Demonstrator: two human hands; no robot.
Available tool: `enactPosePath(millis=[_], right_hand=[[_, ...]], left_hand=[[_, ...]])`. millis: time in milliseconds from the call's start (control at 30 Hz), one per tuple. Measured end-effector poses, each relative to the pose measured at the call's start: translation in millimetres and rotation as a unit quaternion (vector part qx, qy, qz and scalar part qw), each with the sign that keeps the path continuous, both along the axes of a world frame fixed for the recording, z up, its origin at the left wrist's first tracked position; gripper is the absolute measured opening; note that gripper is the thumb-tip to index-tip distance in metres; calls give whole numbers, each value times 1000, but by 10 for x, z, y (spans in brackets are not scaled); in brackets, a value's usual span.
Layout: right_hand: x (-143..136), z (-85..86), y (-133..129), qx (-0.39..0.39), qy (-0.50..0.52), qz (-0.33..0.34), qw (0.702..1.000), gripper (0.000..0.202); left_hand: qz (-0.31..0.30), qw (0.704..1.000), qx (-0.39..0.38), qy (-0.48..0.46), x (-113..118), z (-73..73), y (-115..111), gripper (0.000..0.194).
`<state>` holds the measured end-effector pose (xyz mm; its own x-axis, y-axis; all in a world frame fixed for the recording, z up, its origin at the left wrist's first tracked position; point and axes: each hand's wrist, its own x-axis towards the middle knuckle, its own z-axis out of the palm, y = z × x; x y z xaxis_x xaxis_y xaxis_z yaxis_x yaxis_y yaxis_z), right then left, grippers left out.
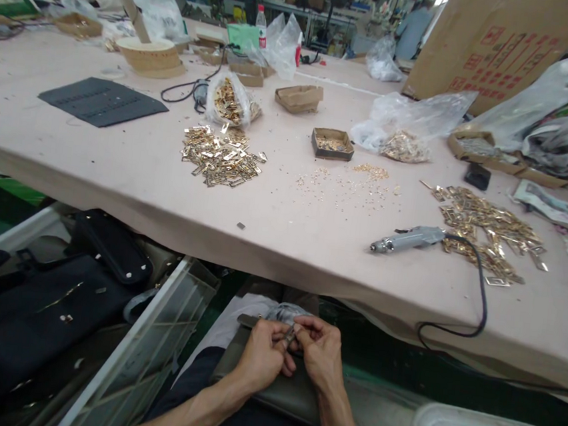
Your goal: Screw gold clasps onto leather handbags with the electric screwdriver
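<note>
On my lap lies a dark olive leather bag (290,401), partly covered by my forearms. My left hand (260,358) is closed, pinching a small metal fitting (289,336) just above the bag. Thumb and index finger of my right hand (323,352) close on the upper end of the same fitting. Its exact shape is mostly hidden by the fingers. Some clear plastic wrap (287,312) shows right behind the hands. Up on the table, a grey electric screwdriver (406,239) lies on its side with its black cable trailing off the front edge.
Gold metal frames (222,157) lie heaped on the table (281,239), with another gold pile (493,226) at right. Tiny gold parts (371,172) are scattered near a small box (332,144). A crate (136,339) of black bags stands left; a white bin (499,424) stands right.
</note>
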<state>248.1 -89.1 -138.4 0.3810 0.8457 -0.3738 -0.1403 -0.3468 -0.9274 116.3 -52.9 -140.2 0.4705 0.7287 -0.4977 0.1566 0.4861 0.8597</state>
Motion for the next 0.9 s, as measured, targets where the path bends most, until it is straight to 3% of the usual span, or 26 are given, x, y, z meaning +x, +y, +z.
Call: enactPosePath(millis=[100,233,400,600,733,900], right_hand=[[38,0,-6,32,-10,10,999,34],[51,46,34,86,-47,38,994,23],[-52,141,219,78,-57,74,993,22],[-195,121,382,48,-22,114,992,21],[-215,54,397,28,-21,87,996,22],[-188,-20,396,6,-35,36,999,33]], left_hand=[[-30,999,4,-12,-29,23,87,24],[-79,996,45,22,-101,221,217,23],[-64,989,90,98,-257,397,300,25],[-22,995,33,91,-346,181,311,25],[-17,997,24,72,-330,67,303,28],[2,998,4,55,-283,43,320,32]])
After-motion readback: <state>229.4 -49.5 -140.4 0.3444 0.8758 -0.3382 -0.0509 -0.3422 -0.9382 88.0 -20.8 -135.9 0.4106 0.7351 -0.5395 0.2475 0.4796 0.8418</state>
